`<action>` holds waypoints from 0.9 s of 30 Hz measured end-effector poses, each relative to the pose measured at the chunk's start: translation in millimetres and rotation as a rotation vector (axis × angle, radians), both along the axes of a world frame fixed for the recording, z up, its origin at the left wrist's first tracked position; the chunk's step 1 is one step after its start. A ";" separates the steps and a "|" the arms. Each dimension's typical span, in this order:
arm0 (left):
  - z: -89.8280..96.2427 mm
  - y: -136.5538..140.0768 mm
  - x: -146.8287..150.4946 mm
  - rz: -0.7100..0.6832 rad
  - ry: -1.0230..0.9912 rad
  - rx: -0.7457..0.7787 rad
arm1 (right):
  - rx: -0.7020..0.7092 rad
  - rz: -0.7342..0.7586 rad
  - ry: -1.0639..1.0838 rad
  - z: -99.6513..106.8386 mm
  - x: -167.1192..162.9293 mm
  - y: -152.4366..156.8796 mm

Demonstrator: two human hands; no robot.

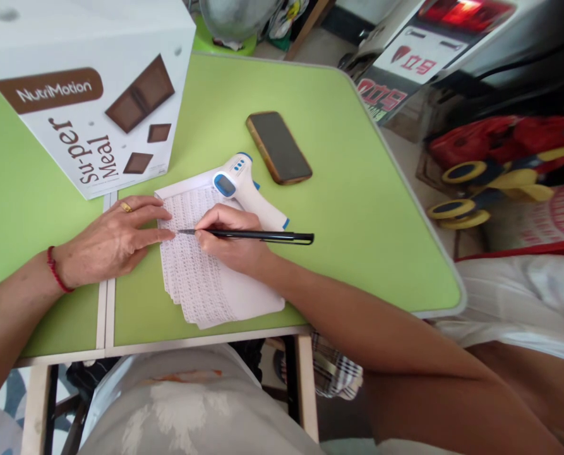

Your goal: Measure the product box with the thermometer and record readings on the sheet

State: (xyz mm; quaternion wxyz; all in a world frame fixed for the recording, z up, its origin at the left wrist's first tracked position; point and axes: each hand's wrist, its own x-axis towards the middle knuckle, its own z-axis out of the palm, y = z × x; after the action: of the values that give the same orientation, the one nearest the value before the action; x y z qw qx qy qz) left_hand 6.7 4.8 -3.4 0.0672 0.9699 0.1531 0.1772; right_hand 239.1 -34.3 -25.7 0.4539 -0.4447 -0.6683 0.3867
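My left hand (108,239), with a ring and a red bracelet, rests with its fingers spread. Its fingertips press the left edge of a stack of paper sheets (258,294), which are covered in rows of small handwriting. My right hand (232,237) is closed round a black pen (282,237), held low near its point. The pen's tip touches the top sheet beside my left fingertips. Against the sheets' upper right lies a white and blue infrared thermometer (253,193), partly behind my right hand. A smartphone (279,147) in a brown case lies further up the table.
A tall white box (139,69) printed with chocolate pieces stands at the upper left of the green table (357,208). A metal-edged seam (106,316) crosses the table. To the right, beyond the edge, are a white cloth (518,291) and yellow-and-blue objects (471,189).
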 end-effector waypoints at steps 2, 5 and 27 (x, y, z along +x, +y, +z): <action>-0.2 0.0 0.0 -0.001 0.000 0.004 | 0.009 0.010 0.007 -0.6 0.1 0.1; -0.5 0.0 -0.1 -0.002 -0.001 0.006 | 0.019 0.024 0.013 -1.6 0.3 0.1; 0.0 -0.2 0.4 -0.005 -0.005 0.001 | 0.005 -0.028 -0.005 -1.0 -0.4 0.1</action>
State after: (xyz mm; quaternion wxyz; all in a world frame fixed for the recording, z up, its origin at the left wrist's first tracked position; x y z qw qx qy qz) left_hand 7.1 4.6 -3.4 0.0675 0.9698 0.1504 0.1797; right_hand 238.7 -34.2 -26.8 0.4588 -0.4540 -0.6639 0.3776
